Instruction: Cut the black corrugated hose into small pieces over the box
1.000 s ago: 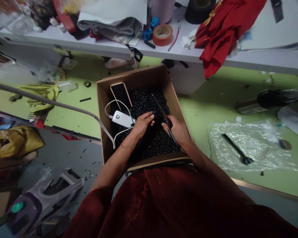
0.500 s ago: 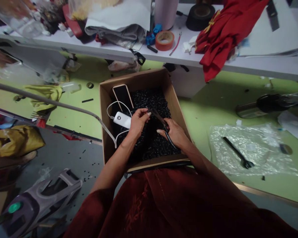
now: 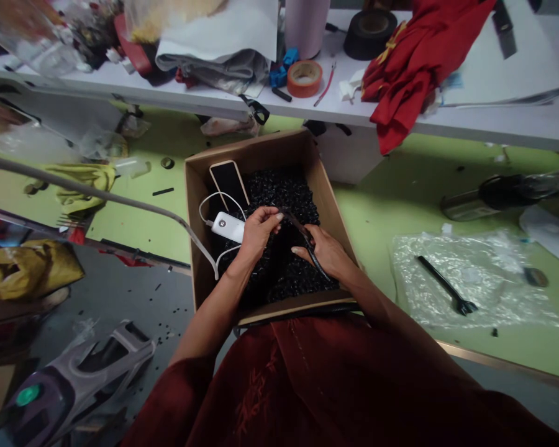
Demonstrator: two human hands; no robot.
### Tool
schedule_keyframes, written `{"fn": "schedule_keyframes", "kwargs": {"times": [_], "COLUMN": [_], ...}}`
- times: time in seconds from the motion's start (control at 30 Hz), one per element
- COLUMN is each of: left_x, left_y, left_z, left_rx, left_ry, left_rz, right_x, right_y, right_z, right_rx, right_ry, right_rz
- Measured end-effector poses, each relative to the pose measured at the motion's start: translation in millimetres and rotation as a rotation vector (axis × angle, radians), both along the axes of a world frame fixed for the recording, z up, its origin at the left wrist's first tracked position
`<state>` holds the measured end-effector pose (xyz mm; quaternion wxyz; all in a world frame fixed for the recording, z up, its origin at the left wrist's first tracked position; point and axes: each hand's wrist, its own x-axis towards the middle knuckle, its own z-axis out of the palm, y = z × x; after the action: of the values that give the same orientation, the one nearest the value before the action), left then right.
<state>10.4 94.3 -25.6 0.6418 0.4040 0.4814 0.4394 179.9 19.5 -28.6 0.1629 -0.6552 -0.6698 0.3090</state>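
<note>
Over an open cardboard box [image 3: 342, 214] full of small black plastic pieces [image 3: 284, 183], both my hands work close together. My right hand [image 3: 327, 249] is closed around dark-handled scissors [image 3: 294, 222], whose blades point left toward the fingers of the other hand. My left hand [image 3: 261, 231] is in a pinch near the blade tips; what it grips is too small and dark to make out. Left of that hand, a white power bank [image 3: 227, 227] with a white cable lies in the box. Behind it a phone [image 3: 229, 181] leans in the corner.
A shelf [image 3: 326, 112] behind the box carries an orange tape roll [image 3: 304, 79], black tape [image 3: 370, 32] and red cloth [image 3: 414, 68]. To the right, a black tool [image 3: 447, 287] lies on clear plastic [image 3: 410, 298]. A grey cable [image 3: 140, 207] crosses from the left.
The scissor blades look closer together and sit slightly lower by my left fingertips. Both hands otherwise stay nearly in place; the whole view has shifted a little.
</note>
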Motion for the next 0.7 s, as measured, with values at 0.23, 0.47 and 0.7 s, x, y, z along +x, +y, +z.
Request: {"fn": "schedule_keyframes", "kwargs": {"times": [0.23, 0.47, 0.7], "left_x": [-0.3, -0.1, -0.6], "left_y": [-0.7, -1.0, -1.4], "left_z": [1.7, 5.1, 3.4], "left_rx": [-0.014, -0.018, -0.03], "left_ry": [-0.005, 0.03, 0.029], "left_rz": [-0.041, -0.066, -0.074], "right_x": [0.7, 0.4, 0.6], "right_y": [0.4, 0.8, 1.5], "right_z": [-0.9, -0.2, 4.0], "right_rx": [-0.003, 0.013, -0.026], "right_ry": [0.038, 0.056, 0.051], "right_rz": [0.011, 0.051, 0.063]}}
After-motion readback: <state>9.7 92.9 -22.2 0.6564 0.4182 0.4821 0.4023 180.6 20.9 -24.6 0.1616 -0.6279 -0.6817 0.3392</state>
